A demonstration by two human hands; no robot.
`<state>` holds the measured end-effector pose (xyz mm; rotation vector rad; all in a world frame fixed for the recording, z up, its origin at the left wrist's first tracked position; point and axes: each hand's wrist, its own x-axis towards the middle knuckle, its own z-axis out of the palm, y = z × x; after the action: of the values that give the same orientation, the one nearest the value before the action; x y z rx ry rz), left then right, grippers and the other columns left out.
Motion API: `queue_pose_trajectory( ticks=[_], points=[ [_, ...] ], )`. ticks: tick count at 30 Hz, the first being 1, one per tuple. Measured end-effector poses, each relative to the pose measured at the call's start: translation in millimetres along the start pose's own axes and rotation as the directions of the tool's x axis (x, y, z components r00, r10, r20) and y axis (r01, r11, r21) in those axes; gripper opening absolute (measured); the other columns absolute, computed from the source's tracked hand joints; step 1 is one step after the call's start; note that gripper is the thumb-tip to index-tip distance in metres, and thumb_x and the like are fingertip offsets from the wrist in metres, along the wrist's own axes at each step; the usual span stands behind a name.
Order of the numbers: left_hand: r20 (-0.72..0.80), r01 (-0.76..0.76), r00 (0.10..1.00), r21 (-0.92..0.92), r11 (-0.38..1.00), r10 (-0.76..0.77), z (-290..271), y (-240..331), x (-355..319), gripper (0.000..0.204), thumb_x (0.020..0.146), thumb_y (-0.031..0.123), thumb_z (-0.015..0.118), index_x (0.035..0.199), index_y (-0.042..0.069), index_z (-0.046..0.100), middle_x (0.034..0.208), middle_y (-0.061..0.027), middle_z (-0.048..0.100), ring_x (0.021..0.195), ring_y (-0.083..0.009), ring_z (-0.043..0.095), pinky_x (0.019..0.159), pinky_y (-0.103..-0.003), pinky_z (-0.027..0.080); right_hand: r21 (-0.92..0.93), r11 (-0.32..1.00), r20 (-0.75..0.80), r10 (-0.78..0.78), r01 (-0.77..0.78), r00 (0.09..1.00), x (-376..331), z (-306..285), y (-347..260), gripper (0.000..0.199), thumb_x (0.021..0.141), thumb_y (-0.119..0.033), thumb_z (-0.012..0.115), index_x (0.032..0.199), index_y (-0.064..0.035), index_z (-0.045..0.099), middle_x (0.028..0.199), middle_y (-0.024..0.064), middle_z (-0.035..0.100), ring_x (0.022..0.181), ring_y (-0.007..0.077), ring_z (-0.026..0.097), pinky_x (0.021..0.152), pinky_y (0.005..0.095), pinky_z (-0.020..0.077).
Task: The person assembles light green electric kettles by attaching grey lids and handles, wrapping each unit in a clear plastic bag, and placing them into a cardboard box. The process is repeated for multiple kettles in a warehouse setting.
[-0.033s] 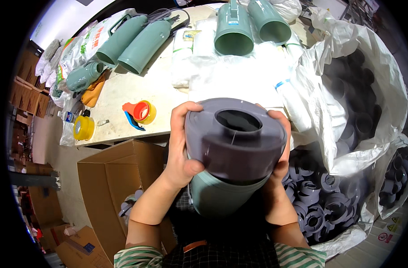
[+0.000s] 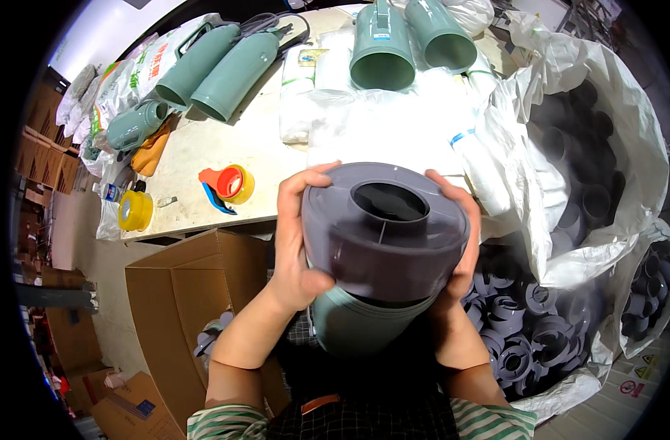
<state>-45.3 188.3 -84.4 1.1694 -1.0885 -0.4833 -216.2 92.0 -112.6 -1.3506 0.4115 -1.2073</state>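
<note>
My left hand (image 2: 292, 253) and my right hand (image 2: 463, 246) are wrapped round the two sides of a grey plastic collar (image 2: 386, 257). It is a wide round part with a raised ring about a dark hole in its top. Below it is a green thermos shell (image 2: 364, 326), tilted in front of my body. The collar sits at the shell's mouth, with a dark gap along part of the near seam. My left thumb presses the collar's lower edge; the right thumb is hidden. What supports the shell's lower end is in shadow.
Several green thermos shells (image 2: 383, 51) lie across the table (image 2: 195, 161). Tape rolls (image 2: 135, 210) are at its left front. An open cardboard box (image 2: 195, 286) stands at left below. White sacks (image 2: 606, 66) on the right hold grey tubes and grey collars (image 2: 515, 359).
</note>
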Motion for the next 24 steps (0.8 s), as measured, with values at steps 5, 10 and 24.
queue_pose_trajectory(
  ticks=[5,10,24],
  points=[
    [0.388,-0.462,0.859,0.307,0.832,0.334,-18,15,20,0.102,0.045,0.051,0.097,0.122,0.004,0.049,0.113,-0.0120,0.053,0.108,-0.0327,0.053,0.106,-0.055,0.037,-0.310,0.777,0.249,-0.490,0.548,0.835,11,-29,14,0.085,0.070,-0.059,0.086,0.124,-0.0037,0.049,0.117,0.0152,0.060,0.109,0.0316,0.057,0.112,0.0533,0.0361],
    [0.422,-0.419,0.873,0.391,0.819,0.245,-18,-1,24,0.088,0.051,0.036,0.095,0.119,0.005,0.048,0.109,-0.0143,0.049,0.100,-0.0332,0.049,0.097,-0.050,0.041,-0.441,0.782,0.255,-0.360,0.439,0.897,9,-31,13,0.083,0.057,-0.039,0.094,0.123,-0.0061,0.056,0.116,0.0107,0.062,0.105,0.0320,0.057,0.109,0.0544,0.0372],
    [0.199,-0.185,0.972,0.338,0.923,0.122,11,-37,40,0.024,0.088,0.021,0.065,0.085,0.001,0.053,0.083,-0.0124,0.048,0.083,-0.0300,0.048,0.077,-0.037,0.041,-0.744,0.578,0.316,-0.137,0.335,0.939,17,11,-18,0.061,0.065,-0.022,0.088,0.117,-0.0060,0.060,0.106,0.0108,0.061,0.104,0.0342,0.056,0.109,0.0558,0.0327]
  ],
)
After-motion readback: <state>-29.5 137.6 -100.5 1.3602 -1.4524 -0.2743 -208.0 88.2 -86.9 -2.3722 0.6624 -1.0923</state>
